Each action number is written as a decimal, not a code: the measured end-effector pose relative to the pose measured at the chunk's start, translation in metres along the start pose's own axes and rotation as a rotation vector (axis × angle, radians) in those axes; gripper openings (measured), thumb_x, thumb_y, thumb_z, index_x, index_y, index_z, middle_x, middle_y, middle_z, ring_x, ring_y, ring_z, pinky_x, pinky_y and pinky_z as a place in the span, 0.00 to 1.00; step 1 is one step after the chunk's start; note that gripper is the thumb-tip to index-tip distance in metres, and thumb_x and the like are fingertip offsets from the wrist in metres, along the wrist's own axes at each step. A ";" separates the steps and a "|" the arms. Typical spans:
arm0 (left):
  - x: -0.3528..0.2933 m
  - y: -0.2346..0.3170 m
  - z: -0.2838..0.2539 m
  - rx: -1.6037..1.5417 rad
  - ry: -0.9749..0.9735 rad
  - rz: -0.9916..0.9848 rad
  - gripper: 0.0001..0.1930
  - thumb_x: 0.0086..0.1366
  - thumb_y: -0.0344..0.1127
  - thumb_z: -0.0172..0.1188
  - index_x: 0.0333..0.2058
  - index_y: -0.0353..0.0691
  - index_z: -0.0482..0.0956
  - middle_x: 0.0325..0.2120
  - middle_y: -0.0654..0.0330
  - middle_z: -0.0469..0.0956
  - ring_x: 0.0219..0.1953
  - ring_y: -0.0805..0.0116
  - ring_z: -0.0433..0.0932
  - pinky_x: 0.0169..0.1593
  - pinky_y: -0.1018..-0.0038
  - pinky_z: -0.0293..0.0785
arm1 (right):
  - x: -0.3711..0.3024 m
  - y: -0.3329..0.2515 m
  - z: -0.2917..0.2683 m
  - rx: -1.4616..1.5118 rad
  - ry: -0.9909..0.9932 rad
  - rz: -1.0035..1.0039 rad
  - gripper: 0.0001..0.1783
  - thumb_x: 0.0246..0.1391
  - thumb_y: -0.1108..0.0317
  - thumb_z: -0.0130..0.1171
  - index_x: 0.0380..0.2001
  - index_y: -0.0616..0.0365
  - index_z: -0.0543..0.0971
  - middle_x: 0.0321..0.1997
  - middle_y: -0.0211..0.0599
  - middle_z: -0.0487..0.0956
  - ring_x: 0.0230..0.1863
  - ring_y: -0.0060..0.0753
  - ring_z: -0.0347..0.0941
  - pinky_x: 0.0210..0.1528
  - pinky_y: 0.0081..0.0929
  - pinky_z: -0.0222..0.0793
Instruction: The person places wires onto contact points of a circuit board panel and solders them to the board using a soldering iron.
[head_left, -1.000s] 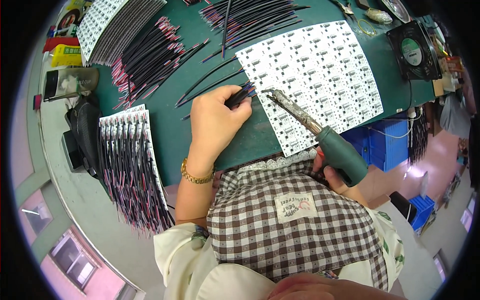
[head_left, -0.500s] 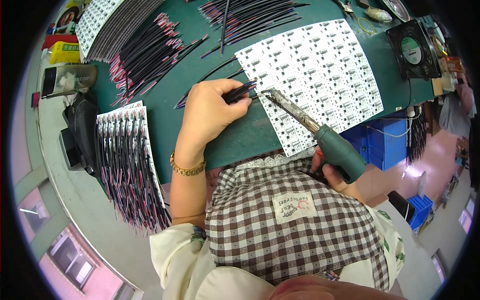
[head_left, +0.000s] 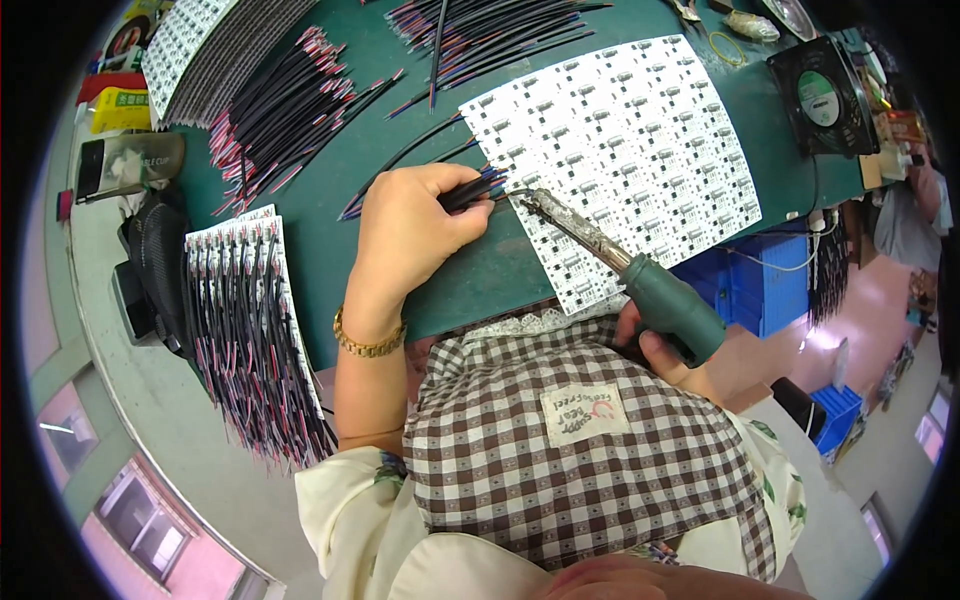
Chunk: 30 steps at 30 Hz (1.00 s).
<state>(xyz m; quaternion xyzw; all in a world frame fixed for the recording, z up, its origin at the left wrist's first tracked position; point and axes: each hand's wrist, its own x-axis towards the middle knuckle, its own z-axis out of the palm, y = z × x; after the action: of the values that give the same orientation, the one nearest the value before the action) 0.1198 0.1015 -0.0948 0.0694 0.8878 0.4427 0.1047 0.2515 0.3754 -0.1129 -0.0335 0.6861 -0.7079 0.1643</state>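
My left hand [head_left: 415,225] is closed around several black cables [head_left: 466,191], their bared coloured wire ends pointing right at the left edge of a white circuit board panel [head_left: 640,165]. The panel lies flat on the green table and carries rows of small dark components. My right hand [head_left: 668,350] holds a soldering iron [head_left: 672,305] by its thick green handle; the handle hides some of the fingers. The iron's long, crusted shaft slants up left over the panel, its bent tip close to the wire ends. Whether the tip touches them I cannot tell.
Bundles of black cables [head_left: 285,115] and more cables [head_left: 490,35] lie at the back. A stack of white panels [head_left: 205,55] stands far left. Nearer left is a wired panel [head_left: 255,330]. A black fan [head_left: 822,97] stands right; blue bins [head_left: 765,285] sit below the edge.
The whole scene sits slightly further left in the picture. My hands, the cables and the soldering iron keep nearly the same places against the panel.
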 end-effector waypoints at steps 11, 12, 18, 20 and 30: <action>-0.006 -0.001 0.002 0.038 0.003 0.047 0.11 0.47 0.34 0.64 0.31 0.37 0.82 0.20 0.55 0.79 0.20 0.65 0.76 0.28 0.74 0.70 | -0.009 0.021 -0.003 0.182 0.127 -0.145 0.27 0.55 0.57 0.57 0.55 0.60 0.69 0.32 0.38 0.74 0.29 0.27 0.70 0.34 0.24 0.67; -0.006 0.000 0.001 0.055 0.010 0.087 0.11 0.48 0.34 0.64 0.32 0.36 0.82 0.21 0.54 0.79 0.20 0.65 0.76 0.28 0.74 0.70 | -0.009 0.023 -0.004 0.155 0.121 -0.151 0.27 0.56 0.57 0.57 0.55 0.60 0.69 0.32 0.38 0.74 0.29 0.26 0.70 0.34 0.24 0.67; -0.010 0.000 0.000 -0.014 0.046 0.054 0.11 0.50 0.34 0.64 0.32 0.34 0.82 0.21 0.54 0.79 0.19 0.65 0.75 0.27 0.74 0.69 | -0.008 0.021 -0.008 0.147 0.105 -0.180 0.26 0.56 0.59 0.55 0.55 0.61 0.68 0.32 0.38 0.74 0.29 0.26 0.70 0.34 0.24 0.67; -0.010 0.004 0.005 -0.021 0.077 0.001 0.11 0.50 0.35 0.64 0.31 0.34 0.82 0.19 0.56 0.78 0.18 0.69 0.74 0.26 0.75 0.68 | -0.008 0.016 -0.007 0.172 0.086 -0.176 0.25 0.57 0.60 0.55 0.54 0.62 0.68 0.32 0.38 0.74 0.29 0.26 0.70 0.33 0.24 0.67; -0.005 0.004 0.010 -0.034 0.087 -0.106 0.09 0.48 0.36 0.64 0.25 0.36 0.81 0.11 0.65 0.72 0.15 0.80 0.68 0.22 0.79 0.62 | -0.004 -0.002 0.005 0.099 0.035 0.026 0.18 0.56 0.63 0.56 0.45 0.63 0.71 0.30 0.35 0.74 0.29 0.25 0.71 0.33 0.24 0.69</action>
<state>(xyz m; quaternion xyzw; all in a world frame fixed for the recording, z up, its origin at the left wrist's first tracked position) 0.1275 0.1099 -0.0969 0.0014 0.8864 0.4541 0.0902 0.2564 0.3719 -0.1097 -0.0040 0.6535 -0.7392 0.1626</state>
